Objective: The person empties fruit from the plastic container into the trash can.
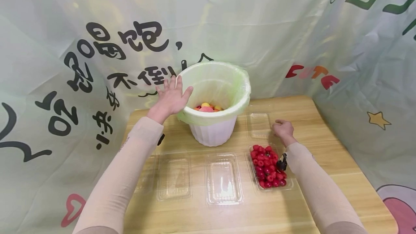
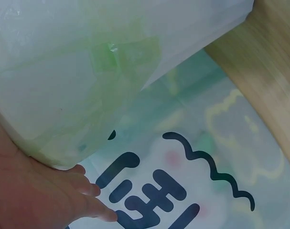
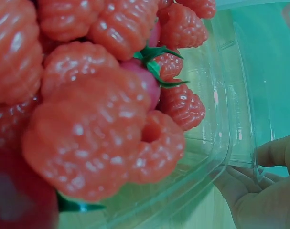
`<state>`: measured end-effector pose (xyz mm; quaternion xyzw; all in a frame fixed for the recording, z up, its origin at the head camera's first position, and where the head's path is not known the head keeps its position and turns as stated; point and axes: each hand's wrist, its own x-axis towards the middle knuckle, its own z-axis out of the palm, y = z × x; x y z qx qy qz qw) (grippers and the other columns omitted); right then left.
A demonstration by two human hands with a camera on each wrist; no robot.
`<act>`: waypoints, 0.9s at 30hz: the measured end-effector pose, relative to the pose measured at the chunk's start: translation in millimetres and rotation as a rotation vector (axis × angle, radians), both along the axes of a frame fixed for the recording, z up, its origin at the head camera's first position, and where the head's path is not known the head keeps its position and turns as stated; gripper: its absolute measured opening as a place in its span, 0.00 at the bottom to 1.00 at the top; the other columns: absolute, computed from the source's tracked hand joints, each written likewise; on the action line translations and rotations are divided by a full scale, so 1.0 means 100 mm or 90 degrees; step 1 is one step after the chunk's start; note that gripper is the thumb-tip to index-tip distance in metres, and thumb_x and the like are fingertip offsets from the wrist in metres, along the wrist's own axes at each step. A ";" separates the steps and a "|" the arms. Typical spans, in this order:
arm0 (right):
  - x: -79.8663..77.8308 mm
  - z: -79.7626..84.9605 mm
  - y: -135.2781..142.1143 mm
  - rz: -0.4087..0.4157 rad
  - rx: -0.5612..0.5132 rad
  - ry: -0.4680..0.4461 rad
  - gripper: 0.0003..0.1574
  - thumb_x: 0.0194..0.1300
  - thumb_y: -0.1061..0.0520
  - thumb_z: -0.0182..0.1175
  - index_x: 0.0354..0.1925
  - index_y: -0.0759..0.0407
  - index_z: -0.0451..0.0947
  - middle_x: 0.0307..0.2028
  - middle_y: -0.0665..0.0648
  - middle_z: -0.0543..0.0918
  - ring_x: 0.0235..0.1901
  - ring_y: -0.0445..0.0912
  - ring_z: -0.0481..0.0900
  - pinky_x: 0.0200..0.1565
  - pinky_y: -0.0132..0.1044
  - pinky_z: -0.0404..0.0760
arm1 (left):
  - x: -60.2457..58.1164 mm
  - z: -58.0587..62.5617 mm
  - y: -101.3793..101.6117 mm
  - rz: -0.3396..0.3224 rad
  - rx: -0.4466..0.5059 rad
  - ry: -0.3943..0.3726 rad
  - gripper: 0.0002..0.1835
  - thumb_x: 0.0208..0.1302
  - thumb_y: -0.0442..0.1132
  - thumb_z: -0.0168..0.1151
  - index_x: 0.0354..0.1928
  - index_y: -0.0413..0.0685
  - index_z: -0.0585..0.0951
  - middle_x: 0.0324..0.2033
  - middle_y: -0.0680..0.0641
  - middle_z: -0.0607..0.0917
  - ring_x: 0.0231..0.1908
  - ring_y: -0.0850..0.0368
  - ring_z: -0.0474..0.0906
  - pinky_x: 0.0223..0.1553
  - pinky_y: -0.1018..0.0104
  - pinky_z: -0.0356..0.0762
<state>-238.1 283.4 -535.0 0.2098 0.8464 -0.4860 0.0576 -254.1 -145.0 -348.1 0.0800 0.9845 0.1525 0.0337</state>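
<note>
A white bucket [image 1: 212,133] with a pale green plastic liner holds several fruits [image 1: 206,108], yellow, orange and pink, low inside. My left hand [image 1: 172,98] lies at the bucket's left rim with its fingers spread. In the left wrist view the left hand [image 2: 44,191] touches the liner at the rim. My right hand [image 1: 283,130] is at the right edge of a clear plastic container [image 1: 259,124], the one right of the bucket. Thumb and fingers of the right hand [image 3: 264,191] pinch a clear plastic edge. Just in front stands a clear container full of raspberries [image 1: 266,165] and round red fruits.
Nearer on the wooden table [image 1: 260,212] lie a clear container [image 1: 224,180] in the middle and another clear container [image 1: 174,176] to its left. A third clear edge shows beside my left sleeve. Printed cloth [image 1: 273,28] hangs behind and at both sides.
</note>
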 end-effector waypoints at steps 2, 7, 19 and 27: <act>0.00 0.00 0.01 -0.002 0.001 0.000 0.39 0.70 0.61 0.48 0.76 0.70 0.64 0.75 0.74 0.67 0.57 0.58 0.80 0.36 0.25 0.84 | 0.00 0.00 0.00 -0.001 -0.002 -0.003 0.48 0.79 0.71 0.21 0.85 0.42 0.36 0.84 0.32 0.36 0.82 0.26 0.30 0.76 0.22 0.27; 0.02 0.01 0.06 0.005 0.018 -0.004 0.39 0.69 0.59 0.50 0.76 0.69 0.65 0.72 0.76 0.71 0.41 0.46 0.84 0.34 0.25 0.82 | -0.01 -0.01 -0.01 0.000 0.002 -0.006 0.47 0.80 0.69 0.24 0.85 0.42 0.35 0.84 0.32 0.35 0.82 0.26 0.29 0.76 0.21 0.26; 0.34 0.08 0.32 0.086 -0.076 -0.062 0.45 0.82 0.47 0.47 0.79 0.78 0.48 0.73 0.82 0.66 0.72 0.70 0.71 0.70 0.54 0.77 | 0.00 -0.01 0.00 0.000 0.010 -0.006 0.46 0.81 0.67 0.26 0.85 0.41 0.36 0.84 0.32 0.36 0.82 0.26 0.29 0.76 0.22 0.26; 0.62 0.14 0.47 0.121 -0.101 -0.081 0.46 0.82 0.48 0.48 0.76 0.84 0.49 0.73 0.84 0.63 0.67 0.66 0.78 0.60 0.45 0.86 | 0.01 0.01 0.00 -0.002 0.010 -0.006 0.47 0.80 0.68 0.25 0.85 0.42 0.36 0.84 0.32 0.36 0.82 0.26 0.29 0.76 0.22 0.26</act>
